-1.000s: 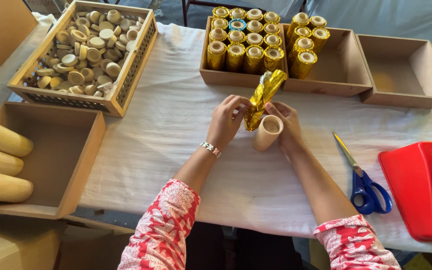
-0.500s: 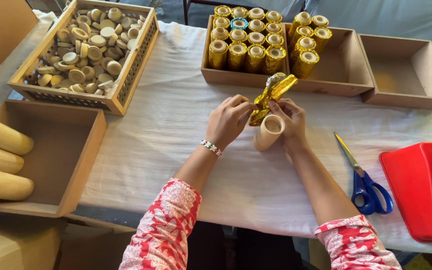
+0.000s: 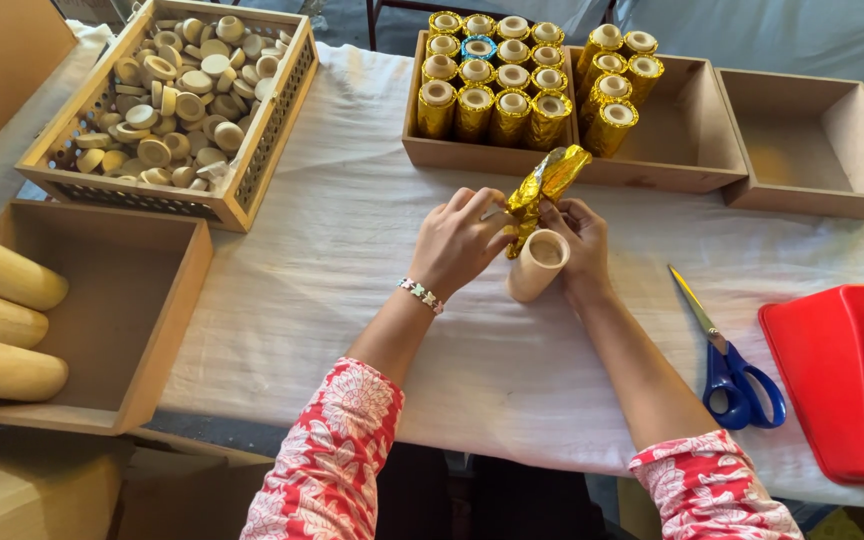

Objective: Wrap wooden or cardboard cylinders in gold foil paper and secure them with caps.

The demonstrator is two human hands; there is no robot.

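Bamboo-coloured tubes (image 3: 2, 320) lie at the far left in an open wooden box (image 3: 162, 330), and behind it a slatted crate (image 3: 262, 150) holds small round wooden caps (image 3: 177, 95). On the white cloth of the bench (image 3: 332, 290) the left hand (image 3: 462, 240) pinches the gold foil (image 3: 542, 190), fingers closed on its lower part. Since a second ago the foil has stayed up and crumpled while both hands have edged a little nearer the trays. The right hand (image 3: 577, 235) grips the plain tube (image 3: 537, 265), which leans just beside the foil, its open mouth towards the camera; it looks bare, so the wrapping seems only begun. Behind them a tray (image 3: 672, 165) carries foil-wrapped tubes (image 3: 492, 100) in rows. Rightwards lie blue-handled scissors (image 3: 737, 375), an empty-looking tray (image 3: 817, 150) and a red tape dispenser (image 3: 837, 375).
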